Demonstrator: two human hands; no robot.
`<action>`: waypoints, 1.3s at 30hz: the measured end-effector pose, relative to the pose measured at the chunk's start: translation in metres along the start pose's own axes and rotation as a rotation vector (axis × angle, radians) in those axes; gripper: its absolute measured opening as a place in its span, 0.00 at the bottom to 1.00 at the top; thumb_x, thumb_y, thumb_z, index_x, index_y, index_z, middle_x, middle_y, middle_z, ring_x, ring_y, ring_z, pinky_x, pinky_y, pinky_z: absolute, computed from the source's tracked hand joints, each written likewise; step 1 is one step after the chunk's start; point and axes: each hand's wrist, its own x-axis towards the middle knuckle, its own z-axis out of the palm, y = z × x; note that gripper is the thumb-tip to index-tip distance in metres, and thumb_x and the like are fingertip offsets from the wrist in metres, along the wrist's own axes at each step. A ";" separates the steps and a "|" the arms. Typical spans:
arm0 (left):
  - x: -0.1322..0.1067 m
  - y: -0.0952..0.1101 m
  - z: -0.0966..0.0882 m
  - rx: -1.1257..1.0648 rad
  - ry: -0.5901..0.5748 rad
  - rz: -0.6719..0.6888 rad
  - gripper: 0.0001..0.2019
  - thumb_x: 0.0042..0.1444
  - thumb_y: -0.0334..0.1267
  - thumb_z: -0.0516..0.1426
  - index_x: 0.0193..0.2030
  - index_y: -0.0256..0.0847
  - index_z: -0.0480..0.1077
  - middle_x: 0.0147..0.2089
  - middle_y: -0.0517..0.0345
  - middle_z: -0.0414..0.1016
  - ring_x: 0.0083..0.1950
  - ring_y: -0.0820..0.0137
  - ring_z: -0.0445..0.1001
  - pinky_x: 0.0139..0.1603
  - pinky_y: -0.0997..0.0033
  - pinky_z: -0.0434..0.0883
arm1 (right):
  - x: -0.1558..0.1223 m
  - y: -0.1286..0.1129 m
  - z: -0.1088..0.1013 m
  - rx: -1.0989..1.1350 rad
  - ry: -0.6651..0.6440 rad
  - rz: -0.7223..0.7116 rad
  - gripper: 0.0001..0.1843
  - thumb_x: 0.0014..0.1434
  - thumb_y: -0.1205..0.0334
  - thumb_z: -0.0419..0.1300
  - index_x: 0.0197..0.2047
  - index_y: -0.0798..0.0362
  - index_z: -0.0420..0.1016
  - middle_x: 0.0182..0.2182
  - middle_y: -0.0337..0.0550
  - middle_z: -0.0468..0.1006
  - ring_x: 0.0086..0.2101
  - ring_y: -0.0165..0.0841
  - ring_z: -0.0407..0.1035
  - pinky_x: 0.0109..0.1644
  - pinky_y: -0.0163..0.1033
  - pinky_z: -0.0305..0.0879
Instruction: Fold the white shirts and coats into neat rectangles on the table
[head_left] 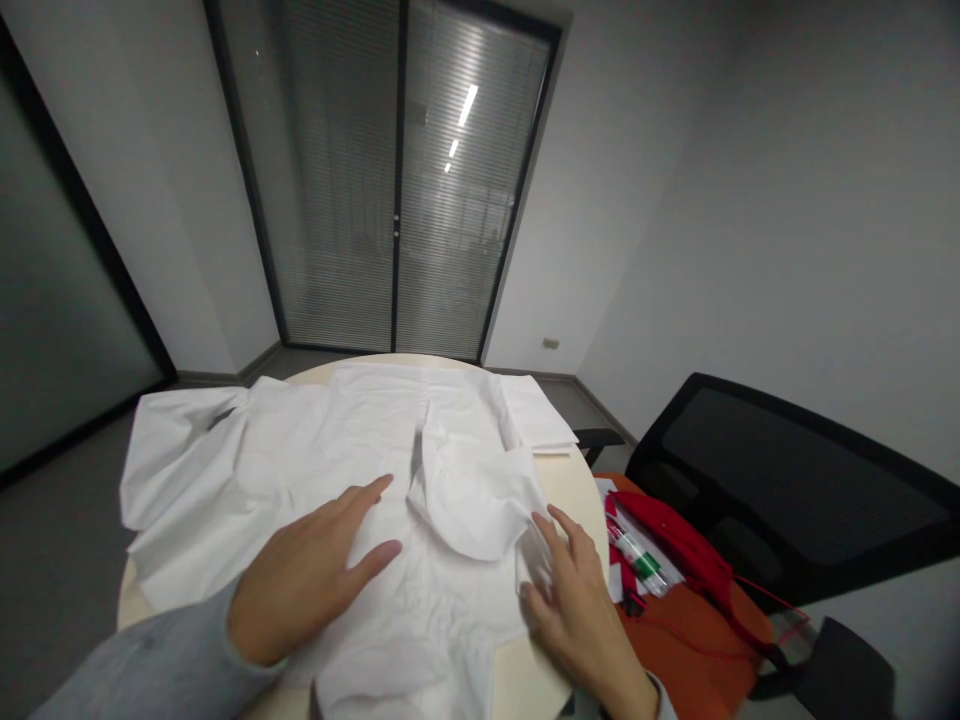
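Observation:
A white garment (352,430) with wide sleeves lies spread over the round table (562,490), wrinkled and partly folded. One sleeve-like part (187,450) hangs over the table's left edge. Near the middle, a loose flap (472,500) is raised and curled. My left hand (319,560) is over the garment left of this flap, fingers stretched and thumb apart, holding nothing. At the garment's right edge is my right hand (574,600), its fingers spread beside the flap's lower corner. Whether its fingertips press on the cloth I cannot tell.
At the right stands a black mesh chair (787,490) with an orange seat (690,660). On the seat lie a red bag (675,540) and a clear bottle (645,565) with a green label. Glass doors with blinds (337,200) are behind the table.

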 end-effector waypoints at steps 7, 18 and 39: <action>0.093 0.040 0.018 0.041 0.009 -0.166 0.48 0.62 0.68 0.50 0.80 0.40 0.45 0.50 0.33 0.82 0.50 0.42 0.81 0.48 0.52 0.70 | -0.001 -0.009 0.023 0.020 0.115 0.193 0.34 0.63 0.57 0.60 0.71 0.46 0.57 0.68 0.55 0.60 0.66 0.54 0.58 0.66 0.63 0.64; 0.170 0.045 0.008 -1.271 0.155 0.140 0.48 0.53 0.40 0.67 0.77 0.40 0.50 0.61 0.45 0.77 0.52 0.62 0.79 0.53 0.65 0.74 | 0.007 0.027 0.013 -0.161 0.085 0.416 0.23 0.70 0.59 0.46 0.64 0.53 0.67 0.48 0.54 0.82 0.41 0.45 0.79 0.42 0.46 0.72; 0.184 0.023 -0.012 -1.905 0.267 -0.021 0.17 0.60 0.28 0.62 0.55 0.42 0.74 0.47 0.55 0.82 0.41 0.70 0.80 0.44 0.72 0.79 | -0.013 0.029 0.019 -0.077 0.174 0.421 0.38 0.64 0.47 0.58 0.71 0.58 0.58 0.59 0.62 0.74 0.55 0.57 0.69 0.59 0.60 0.65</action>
